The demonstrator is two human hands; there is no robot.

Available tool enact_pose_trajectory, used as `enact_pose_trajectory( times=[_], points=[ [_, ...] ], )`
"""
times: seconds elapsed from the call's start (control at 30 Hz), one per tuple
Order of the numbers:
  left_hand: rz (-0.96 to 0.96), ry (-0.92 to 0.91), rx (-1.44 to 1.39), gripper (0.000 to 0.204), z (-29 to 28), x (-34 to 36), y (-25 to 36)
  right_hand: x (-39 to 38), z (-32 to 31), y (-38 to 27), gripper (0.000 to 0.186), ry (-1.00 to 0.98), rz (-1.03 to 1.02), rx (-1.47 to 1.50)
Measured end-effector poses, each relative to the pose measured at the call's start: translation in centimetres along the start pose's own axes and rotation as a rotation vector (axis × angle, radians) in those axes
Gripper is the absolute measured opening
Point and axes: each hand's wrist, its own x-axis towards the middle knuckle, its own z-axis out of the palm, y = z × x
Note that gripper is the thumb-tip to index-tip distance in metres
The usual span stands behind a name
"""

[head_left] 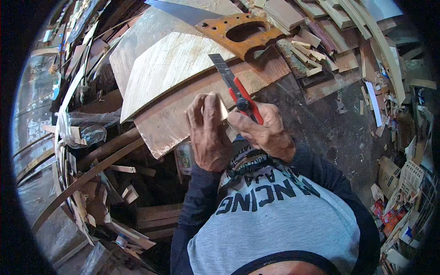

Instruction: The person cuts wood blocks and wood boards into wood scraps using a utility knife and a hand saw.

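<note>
My right hand is closed round a red and black snap-off utility knife. Its long segmented blade is out and points up and to the left, toward the board. Beside it, my left hand grips a small pale piece of wood, mostly hidden by the fingers. Both hands are close together at the near edge of a brown board. On that board lies a pale plywood panel with a curved edge. A handsaw with a wooden handle rests beyond the knife tip.
Small wood offcuts are heaped to the right of the saw handle. Long strips and scraps crowd the left side, with clear plastic among them. Far right, more scraps surround a white plastic basket. Dark floor shows between.
</note>
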Motion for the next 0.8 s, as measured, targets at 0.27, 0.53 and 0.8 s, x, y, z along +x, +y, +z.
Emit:
enact_pose_trajectory(
  times=[0.27,0.53,0.8],
  points=[
    [-0.458,-0.115,-0.754,0.061,-2.2,-0.7,0.1,1.0,-0.8,1.4,0.017,0.038,-0.327,-0.287],
    [-0.148,-0.103,-0.167,0.016,-2.9,1.1,-2.2,-0.1,-2.4,1.7,0.032,0.051,-0.190,-0.365],
    [-0.073,-0.140,0.003,0.015,-1.2,1.2,-1.2,-3.0,-4.1,2.3,0.032,0.038,-0.048,-0.600]
  ],
)
